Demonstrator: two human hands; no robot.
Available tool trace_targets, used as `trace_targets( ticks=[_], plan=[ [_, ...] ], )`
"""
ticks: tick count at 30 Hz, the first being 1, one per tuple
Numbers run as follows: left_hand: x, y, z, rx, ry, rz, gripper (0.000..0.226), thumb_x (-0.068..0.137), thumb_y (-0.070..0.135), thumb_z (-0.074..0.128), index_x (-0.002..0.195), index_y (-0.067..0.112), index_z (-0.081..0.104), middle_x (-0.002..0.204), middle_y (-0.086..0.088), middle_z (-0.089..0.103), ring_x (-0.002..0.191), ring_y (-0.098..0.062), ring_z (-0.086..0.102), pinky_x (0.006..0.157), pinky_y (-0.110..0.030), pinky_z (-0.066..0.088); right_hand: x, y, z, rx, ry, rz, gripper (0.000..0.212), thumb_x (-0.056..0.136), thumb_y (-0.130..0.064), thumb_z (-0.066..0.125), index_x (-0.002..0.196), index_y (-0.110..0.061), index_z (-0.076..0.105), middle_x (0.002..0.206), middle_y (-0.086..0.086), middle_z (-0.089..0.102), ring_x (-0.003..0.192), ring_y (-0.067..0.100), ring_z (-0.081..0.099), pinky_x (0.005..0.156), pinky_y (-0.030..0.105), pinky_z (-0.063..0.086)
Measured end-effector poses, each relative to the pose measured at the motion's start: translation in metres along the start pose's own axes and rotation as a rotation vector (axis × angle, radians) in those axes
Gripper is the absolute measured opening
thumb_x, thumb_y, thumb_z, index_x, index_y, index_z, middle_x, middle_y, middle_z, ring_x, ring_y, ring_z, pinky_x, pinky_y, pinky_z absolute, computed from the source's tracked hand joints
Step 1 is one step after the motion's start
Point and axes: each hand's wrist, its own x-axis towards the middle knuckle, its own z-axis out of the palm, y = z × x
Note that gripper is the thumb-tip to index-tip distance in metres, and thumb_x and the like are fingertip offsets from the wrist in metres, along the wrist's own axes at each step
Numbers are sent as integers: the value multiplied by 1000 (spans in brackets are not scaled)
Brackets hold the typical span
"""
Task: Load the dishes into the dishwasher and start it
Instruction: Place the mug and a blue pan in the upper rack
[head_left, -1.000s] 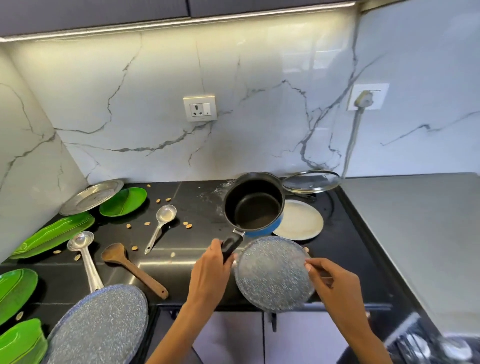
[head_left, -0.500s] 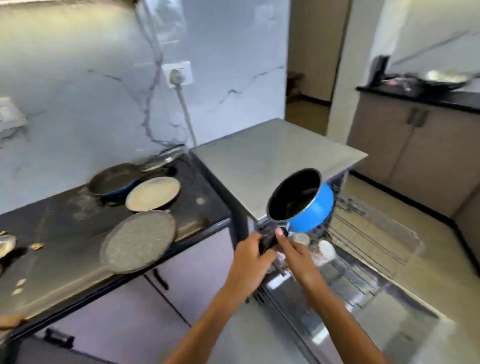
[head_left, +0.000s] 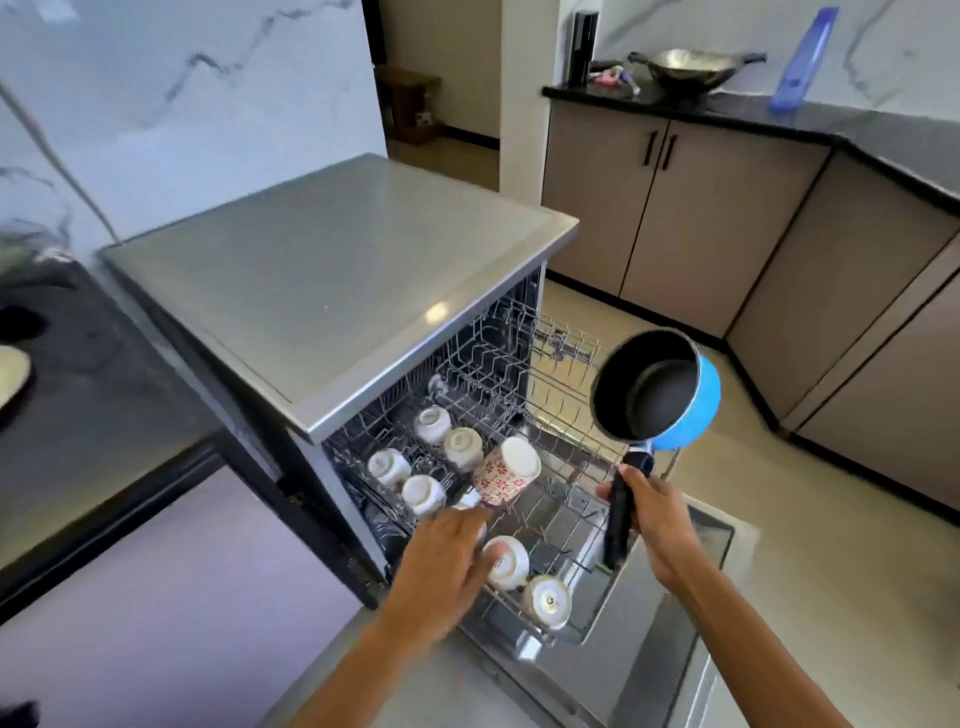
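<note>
**Pan held high, rack below and to its left**

The left hand (head_left: 441, 558) reaches down over the near edge of the pulled-out upper rack (head_left: 558, 499), fingers loosely extended among the upturned cups (head_left: 506, 470), gripping nothing that can be seen. To its right, the right hand (head_left: 652, 512) is wrapped round the black handle of the blue saucepan (head_left: 660, 387). The handle runs nearly upright, the bowl above the hand, its mouth facing the camera. The free rack space lies down-left of the pan, so the right hand is the one placed to lower it.

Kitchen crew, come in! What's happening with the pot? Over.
Right hand grips blue saucepan by handle, held above pulled-out rack. Left hand reaching among upturned cups. Cups crowd rack's near end.
</note>
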Motion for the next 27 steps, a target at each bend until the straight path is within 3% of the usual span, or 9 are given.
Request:
trace_targets(
  ticks=[2, 4, 6, 9, 12, 16, 19, 24, 27],
  plan=[
    [3, -39, 30, 201, -77, 15, 49, 100, 45, 26, 129, 14, 48, 127, -5, 61, 116, -22, 59, 96, -44, 48, 34, 18, -4, -86, 20, 12, 19, 97, -12, 46, 81, -7, 54, 66, 8, 55, 47, 11, 58, 44, 22, 46],
    [3, -72, 58, 270, -152, 42, 55, 102, 46, 17, 139, 12, 40, 142, -10, 47, 131, -26, 43, 110, -45, 29, 68, 36, -5, -296, 34, -32, 25, 97, -14, 46, 73, -11, 50, 61, 5, 47, 42, 13, 49, 41, 24, 42],
    [4, -89, 73, 272, -205, 64, 58, 102, 48, 16, 142, 12, 39, 148, -10, 39, 136, -25, 35, 109, -41, 20, 95, 49, -3, -597, 38, -139, 26, 96, -17, 48, 70, -11, 48, 60, 7, 48, 50, 20, 45, 51, 31, 36],
    [7, -97, 80, 259, -236, 102, 59, 103, 49, 17, 144, 13, 39, 150, -6, 35, 138, -22, 33, 108, -39, 20, 119, 57, 12, -882, -8, -253, 18, 97, -20, 46, 85, -7, 50, 65, 10, 52, 59, 26, 48, 53, 33, 31],
    [12, -103, 78, 279, -244, 147, 60, 102, 51, 17, 146, 14, 35, 152, -5, 32, 140, -21, 30, 107, -38, 21, 139, 56, 33, -1021, -19, -269, 30, 97, -24, 40, 120, -6, 44, 90, 19, 60, 75, 32, 58, 59, 36, 41],
    [19, -114, 78, 279, -262, 120, 59, 103, 50, 18, 148, 14, 30, 155, -5, 26, 142, -19, 26, 107, -37, 21, 162, 48, 60, -1276, 1, -361, 58, 98, -25, 35, 147, -7, 11, 128, 22, 45, 101, 37, 56, 71, 37, 42],
    [20, -116, 82, 237, -263, 82, 59, 103, 49, 19, 150, 14, 24, 158, -6, 18, 143, -21, 22, 108, -37, 19, 180, 42, 75, -1358, -40, -427, 64, 99, -21, 37, 149, -10, 0, 131, 23, 40, 102, 37, 56, 69, 34, 39],
    [20, -115, 84, 213, -280, 75, 58, 103, 49, 19, 151, 17, 23, 160, -5, 10, 146, -21, 11, 110, -38, 17, 209, 48, 95, -1341, -174, -440, 74, 96, -18, 47, 149, -12, -5, 122, 21, 40, 82, 21, 48, 66, 28, 42],
    [22, -115, 83, 241, -283, 85, 58, 103, 49, 18, 150, 17, 26, 159, -6, 12, 146, -22, 10, 109, -38, 17, 218, 55, 105, -1337, -225, -459, 72, 96, -13, 44, 149, -10, -4, 124, 22, 39, 90, 25, 51, 69, 26, 41]
  ],
)
